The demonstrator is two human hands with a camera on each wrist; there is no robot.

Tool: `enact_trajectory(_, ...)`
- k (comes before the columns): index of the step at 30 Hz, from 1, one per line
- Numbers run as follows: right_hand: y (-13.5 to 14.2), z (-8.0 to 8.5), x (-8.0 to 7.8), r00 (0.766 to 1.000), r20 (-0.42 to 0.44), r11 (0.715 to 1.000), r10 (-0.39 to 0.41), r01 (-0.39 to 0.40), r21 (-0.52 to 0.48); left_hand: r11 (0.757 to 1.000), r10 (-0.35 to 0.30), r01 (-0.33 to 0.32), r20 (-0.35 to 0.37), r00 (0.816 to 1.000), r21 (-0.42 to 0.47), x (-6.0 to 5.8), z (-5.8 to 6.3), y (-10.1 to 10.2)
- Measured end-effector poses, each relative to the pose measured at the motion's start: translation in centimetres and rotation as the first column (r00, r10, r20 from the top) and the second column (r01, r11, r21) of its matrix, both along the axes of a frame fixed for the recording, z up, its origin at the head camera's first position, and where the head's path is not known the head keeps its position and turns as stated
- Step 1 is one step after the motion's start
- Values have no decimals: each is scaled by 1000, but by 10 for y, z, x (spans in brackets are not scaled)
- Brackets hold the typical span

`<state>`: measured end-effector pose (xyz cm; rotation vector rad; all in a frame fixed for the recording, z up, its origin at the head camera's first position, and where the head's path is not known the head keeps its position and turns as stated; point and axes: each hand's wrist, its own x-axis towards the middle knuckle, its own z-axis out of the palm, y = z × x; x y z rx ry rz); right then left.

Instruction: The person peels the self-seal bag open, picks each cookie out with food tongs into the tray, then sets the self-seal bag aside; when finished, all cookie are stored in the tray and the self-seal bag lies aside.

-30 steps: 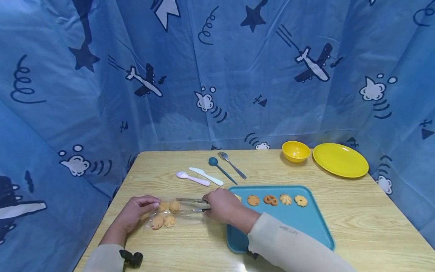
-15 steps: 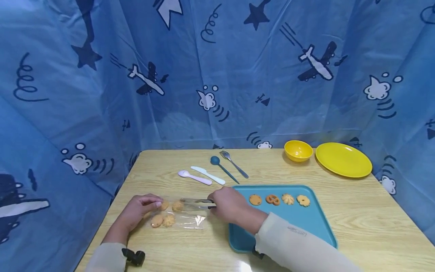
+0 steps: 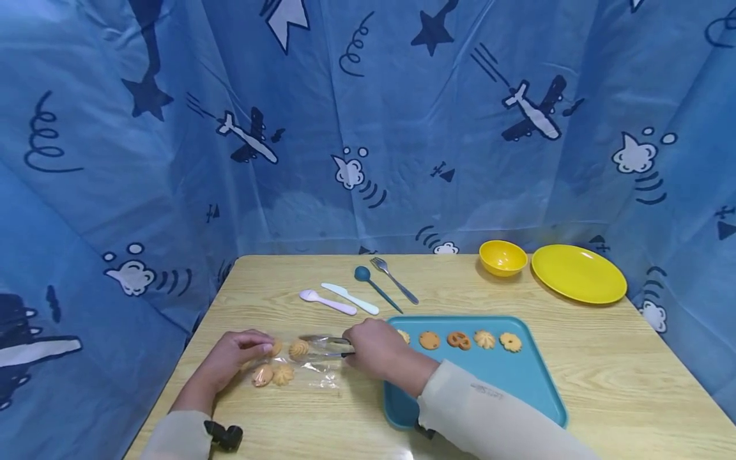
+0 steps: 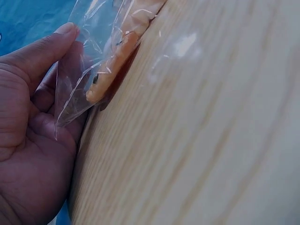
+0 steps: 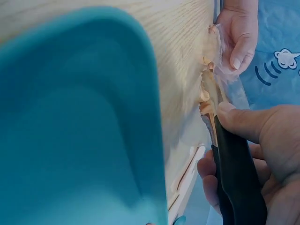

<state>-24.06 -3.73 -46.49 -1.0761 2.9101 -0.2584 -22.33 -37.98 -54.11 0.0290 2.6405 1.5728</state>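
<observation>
My left hand point(image 3: 232, 358) pinches one end of a clear plastic bag point(image 3: 324, 381) lying on the table, with thumb and fingers on the film in the left wrist view. Inside the bag are several cookies, among them a swirled cookie point(image 3: 299, 349), a round cookie point(image 3: 262, 375) and a ridged cookie point(image 3: 283, 374). My right hand point(image 3: 376, 348) grips black-handled metal tongs point(image 5: 236, 173). Their tips reach into the bag beside the swirled cookie; whether they touch it I cannot tell. A teal tray point(image 3: 489, 383) under my right forearm bears a row of cookies, including a pretzel-shaped one point(image 3: 459, 340).
Behind the bag lie a lilac spoon point(image 3: 328, 301), a pale knife point(image 3: 351, 298), a dark teal spoon point(image 3: 378, 289) and a metal fork point(image 3: 397, 281). A yellow bowl point(image 3: 503, 259) and yellow plate point(image 3: 579, 273) stand at the back right.
The tongs drew back slightly to the right, then moved left again into the bag. The two lower cookies have shifted a little left. My left hand stays in place.
</observation>
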Motion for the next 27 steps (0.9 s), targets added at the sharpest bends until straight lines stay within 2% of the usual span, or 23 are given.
enact_trajectory(4, -1, 1, 1, 1000, 15, 1000, -15, 15, 15, 1000, 3, -3, 13, 1000, 13, -1, -1, 2)
enact_trajectory(9, 11, -1, 4, 998, 61, 999, -30, 31, -9, 1000, -6, 5, 24, 1000, 21, -2, -2, 5)
enact_trajectory(19, 46, -4, 12, 998, 56, 998, 40, -38, -43, 1000, 10, -11, 34, 999, 14, -1, -1, 4)
enact_trajectory(27, 93, 15, 12, 990, 87, 993, 114, -111, -31, 999, 2, -4, 39, 999, 54, 1, 3, 2)
